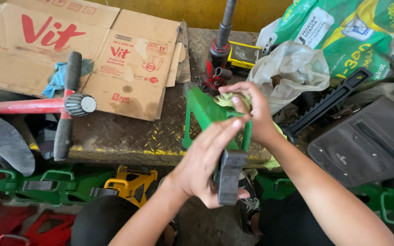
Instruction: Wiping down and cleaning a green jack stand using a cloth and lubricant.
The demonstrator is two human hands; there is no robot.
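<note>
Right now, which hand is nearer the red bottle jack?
Right. The right hand with its rag is just below the red bottle jack; the left hand grips the green tool lower down.

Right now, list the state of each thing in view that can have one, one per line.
green metal stand: held up, resting on the bench edge
left hand: closed around the stand's dark grey handle
right hand: pressing a yellowish rag onto the stand's top
cardboard box: flattened, stained
clear plastic bag: crumpled, open
red T-handled tool: lying flat
</note>
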